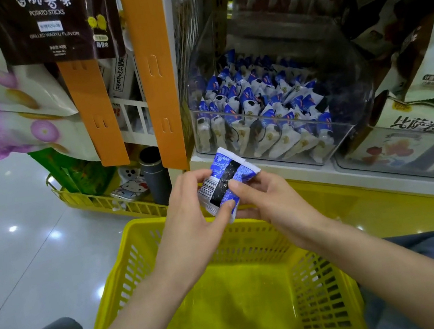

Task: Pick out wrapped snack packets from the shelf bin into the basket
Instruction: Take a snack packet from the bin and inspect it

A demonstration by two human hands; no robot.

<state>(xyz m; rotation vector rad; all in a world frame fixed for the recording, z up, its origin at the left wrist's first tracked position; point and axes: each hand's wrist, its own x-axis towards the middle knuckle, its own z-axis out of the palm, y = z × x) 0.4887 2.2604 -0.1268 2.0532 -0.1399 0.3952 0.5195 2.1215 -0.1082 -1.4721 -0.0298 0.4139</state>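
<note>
- Both hands are holding 1 packet (223, 185) over the far edge of the yellow basket (116, 292), just in front of the bin (280, 153).
- The left hand (191, 221) is pinching the packet's left side, with the thumb pressing on the bottom edge and the fingers curling round the top.
- The right hand (271, 201) is closing on the packet's right side, with the thumb lying on the front and the other fingers hiding behind it.
- The packet is showing its back, blue and white with a black strip, and it is tilting a bit.
- The basket is looking empty inside, so I am guessing most of the job is waiting to be done.
- The packet is hanging over the basket's far rim, not its middle. If the hands are letting go here, it may be hitting the rim and falling onto the floor (20, 242) or against the shelf.
- The wrapper is looking shiny and smooth, so it may be slipping out if the fingers are loosening 1 at a time.
- The hands are squeezing from 2 sides, so pressing too hard may be crushing the snack inside or popping the wrapper.
- The bin's clear front wall is standing up high, so a hand reaching in again may be bumping it and knocking packets out.
- The packets in the bin are lying packed close together, so grabbing 1 may be dragging others along.
- The basket seems to be sitting between the knees, so a knee moving may be tipping it.
</note>
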